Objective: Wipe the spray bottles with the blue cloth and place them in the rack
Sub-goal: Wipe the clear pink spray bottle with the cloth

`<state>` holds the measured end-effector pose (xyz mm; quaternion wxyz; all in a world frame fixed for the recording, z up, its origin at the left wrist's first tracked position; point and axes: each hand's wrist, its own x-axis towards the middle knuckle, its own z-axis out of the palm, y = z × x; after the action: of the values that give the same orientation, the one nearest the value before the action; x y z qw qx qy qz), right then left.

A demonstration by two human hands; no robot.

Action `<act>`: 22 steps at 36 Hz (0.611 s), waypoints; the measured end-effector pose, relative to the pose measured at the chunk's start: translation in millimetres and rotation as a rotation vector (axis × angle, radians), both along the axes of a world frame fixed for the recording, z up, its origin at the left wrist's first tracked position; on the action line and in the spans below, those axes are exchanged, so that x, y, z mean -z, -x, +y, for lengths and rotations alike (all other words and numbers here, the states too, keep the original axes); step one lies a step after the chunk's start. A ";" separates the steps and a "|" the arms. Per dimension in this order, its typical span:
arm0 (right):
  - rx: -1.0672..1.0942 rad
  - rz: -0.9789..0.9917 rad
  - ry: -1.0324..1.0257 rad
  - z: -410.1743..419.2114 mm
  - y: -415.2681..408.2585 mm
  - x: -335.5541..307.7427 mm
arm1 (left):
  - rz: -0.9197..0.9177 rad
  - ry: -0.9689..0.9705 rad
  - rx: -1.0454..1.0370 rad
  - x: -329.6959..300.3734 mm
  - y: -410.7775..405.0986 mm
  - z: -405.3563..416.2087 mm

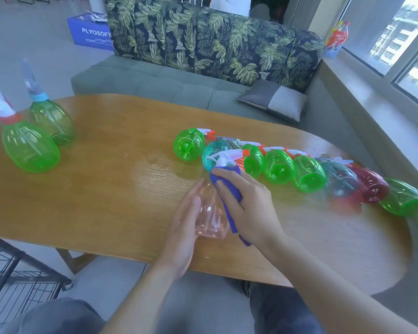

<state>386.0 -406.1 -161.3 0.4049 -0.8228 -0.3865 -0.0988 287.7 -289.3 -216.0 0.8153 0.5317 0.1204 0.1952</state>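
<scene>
Lettering "PLYOSOFT" shows in white on the blue cardboard box (91, 32) on the floor beyond the oval wooden table (106, 189); its last letters are cut off by the sofa. The black wire rack (15, 276), left of the table's near edge, is partly out of frame. Above the table's near edge, the left hand (184, 227) cradles a clear pinkish plastic spray bottle (210, 213), its grip curled round it. The right hand (246, 203) presses the blue cloth (229, 201) against that bottle, fingers clamped over the cloth. Lying bottles behind are blurred.
</scene>
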 end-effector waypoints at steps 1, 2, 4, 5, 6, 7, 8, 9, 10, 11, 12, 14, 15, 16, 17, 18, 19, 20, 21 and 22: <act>-0.005 -0.006 -0.011 0.7 4.1 3.0 | -0.002 0.006 0.004 0.3 -0.3 0.6; -0.024 -0.025 -0.018 0.1 9.1 5.8 | -0.002 0.013 0.004 0.1 -0.7 1.2; -0.096 -0.086 -0.013 -4.1 19.3 11.0 | 0.002 0.031 0.001 -0.8 -0.6 2.6; -0.137 -0.125 -0.004 -7.6 23.3 14.2 | 0.006 0.036 0.003 -0.8 -0.4 3.0; -0.176 -0.172 0.010 -11.3 26.1 17.4 | 0.012 0.037 0.003 -0.4 -0.3 3.6; -0.210 -0.224 0.031 -15.4 27.9 21.3 | 0.017 0.036 0.002 -0.2 -0.3 3.4; -0.240 -0.273 0.054 -19.5 29.2 25.3 | 0.016 0.041 -0.003 0.6 -0.4 3.5; -0.272 -0.313 0.078 -23.2 30.1 28.6 | 0.016 0.046 -0.006 2.3 -0.8 4.2; -0.305 -0.345 0.105 -26.6 31.3 31.4 | 0.015 0.046 -0.004 3.8 -0.9 5.0; -0.336 -0.382 0.135 -29.3 32.2 32.7 | 0.018 0.040 -0.001 4.7 -0.9 5.2; -0.360 -0.429 0.162 -31.5 32.5 33.1 | 0.021 0.034 0.002 5.4 -1.3 5.9; -0.391 -0.510 0.194 -34.8 32.9 31.5 | 0.023 0.046 0.012 3.5 -1.6 5.8; -0.402 -0.520 0.196 -36.7 33.2 30.8 | 0.016 0.056 0.014 2.7 -1.4 5.0; -0.411 -0.508 0.183 -39.2 33.6 30.1 | 0.009 0.066 0.015 2.4 -1.0 4.5; -0.413 -0.464 0.153 -41.9 34.2 30.5 | 0.004 0.069 0.013 1.4 -0.4 3.2; -0.403 -0.384 0.107 -45.4 35.0 30.7 | 0.002 0.067 0.009 0.8 0.3 2.2; -0.372 -0.287 0.047 -48.5 35.9 30.2 | 0.001 0.065 0.006 -0.1 0.9 1.1; -0.311 -0.197 -0.022 -50.8 36.5 29.5 | 0.000 0.068 0.005 -1.7 1.4 0.5; -0.226 -0.117 -0.090 -52.0 36.7 28.3 | -0.002 0.065 0.003 -3.2 2.0 0.3; -0.132 -0.037 -0.146 -52.0 36.4 27.2 | -0.007 0.057 0.005 -2.9 2.5 0.5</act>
<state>349.6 -458.1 -188.5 0.4622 -0.7617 -0.4392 -0.1150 285.3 -288.8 -213.1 0.8310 0.5079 0.1218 0.1917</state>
